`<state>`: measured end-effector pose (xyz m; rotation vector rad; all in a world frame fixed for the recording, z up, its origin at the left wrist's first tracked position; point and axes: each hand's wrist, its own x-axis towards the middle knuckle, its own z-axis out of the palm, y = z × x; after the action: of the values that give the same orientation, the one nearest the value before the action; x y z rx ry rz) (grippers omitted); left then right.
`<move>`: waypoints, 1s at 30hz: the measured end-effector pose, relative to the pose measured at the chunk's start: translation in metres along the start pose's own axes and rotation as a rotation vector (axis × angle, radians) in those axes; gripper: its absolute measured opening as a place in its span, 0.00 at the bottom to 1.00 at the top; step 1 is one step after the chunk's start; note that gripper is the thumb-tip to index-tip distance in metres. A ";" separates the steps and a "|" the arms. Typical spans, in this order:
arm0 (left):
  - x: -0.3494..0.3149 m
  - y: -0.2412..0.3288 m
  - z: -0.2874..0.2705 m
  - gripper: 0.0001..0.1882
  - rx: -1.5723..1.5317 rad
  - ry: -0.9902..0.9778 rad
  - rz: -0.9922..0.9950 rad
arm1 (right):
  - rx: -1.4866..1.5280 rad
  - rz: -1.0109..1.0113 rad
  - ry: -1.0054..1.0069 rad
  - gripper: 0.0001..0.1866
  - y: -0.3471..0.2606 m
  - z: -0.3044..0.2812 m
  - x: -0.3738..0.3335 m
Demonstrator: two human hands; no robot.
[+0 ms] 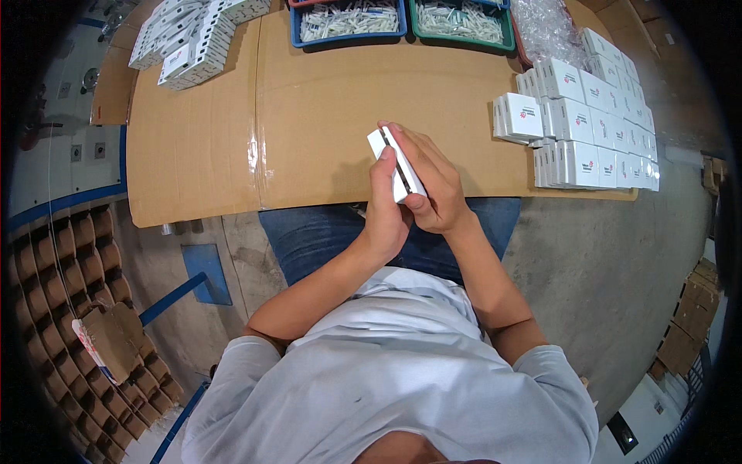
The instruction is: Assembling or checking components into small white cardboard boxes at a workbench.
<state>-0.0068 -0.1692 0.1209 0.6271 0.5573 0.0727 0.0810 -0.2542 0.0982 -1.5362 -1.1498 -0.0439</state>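
Note:
Over the near edge of the cardboard-covered table, both hands hold a small white rectangular box (400,185), tilted, with a dark slit running along its length. My left hand (386,207) grips its left side, the thumb pressed against the face beside the slit. On the other side, my right hand (437,184) wraps round the box, fingers stretched along its far edge and thumb at its near end. The palms hide most of the box's sides. Whether the slit is an opening or a dark inner part, I cannot tell.
Stacked white boxes (576,120) stand at the table's right, beside clear plastic packaging (547,31). White pieces with dark holes (199,54) are piled at the back left. Blue (352,35) and green bins (464,40) hold small packets. Cardboard (325,100) covers the tabletop.

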 end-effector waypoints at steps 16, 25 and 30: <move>-0.003 0.005 0.009 0.32 0.031 0.033 0.009 | 0.028 0.066 -0.012 0.49 0.000 0.002 -0.003; 0.000 0.005 0.007 0.30 0.029 0.063 -0.042 | 0.166 0.165 0.016 0.52 0.006 0.000 -0.006; 0.002 0.019 0.003 0.25 0.122 -0.052 0.006 | 0.399 0.458 0.121 0.60 0.004 -0.004 -0.008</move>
<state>-0.0017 -0.1550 0.1324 0.7477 0.5120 0.0276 0.0816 -0.2624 0.0919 -1.3792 -0.6423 0.3747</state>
